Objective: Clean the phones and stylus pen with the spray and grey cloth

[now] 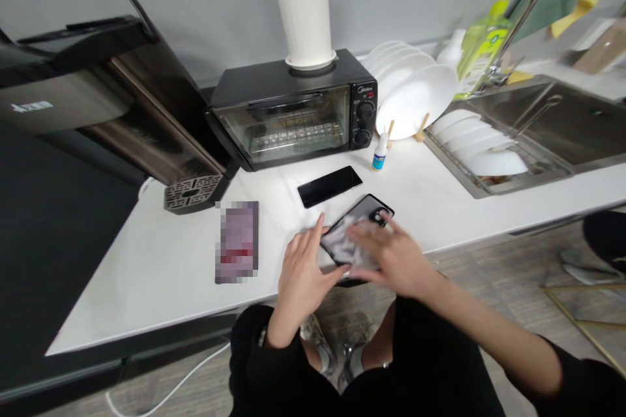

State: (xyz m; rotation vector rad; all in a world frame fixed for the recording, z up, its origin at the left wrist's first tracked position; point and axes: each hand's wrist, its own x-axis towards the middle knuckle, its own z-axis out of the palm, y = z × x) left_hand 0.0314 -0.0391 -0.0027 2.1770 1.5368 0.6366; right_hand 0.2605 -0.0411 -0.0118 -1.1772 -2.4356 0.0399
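Observation:
A smartphone (362,210) lies tilted at the counter's front edge with its back and camera facing up. My left hand (302,273) steadies it, thumb and index finger at its near-left end. My right hand (394,259), smeared by motion, presses a crumpled pale cloth or tissue (342,244) on the phone's back. A second phone (330,186), dark screen up, rests just beyond. Behind it to the right stands a small white bottle with a blue label (379,153). Left of my left hand lies a flat purplish item (238,241), pixelated.
A black toaster oven (293,124) with a white utensil cup (304,19) on top stands at the back. To the left is a dark drink machine (147,111). White plates (415,98) stand in a rack beside the sink (581,117); more dishes sit in the sink's basket.

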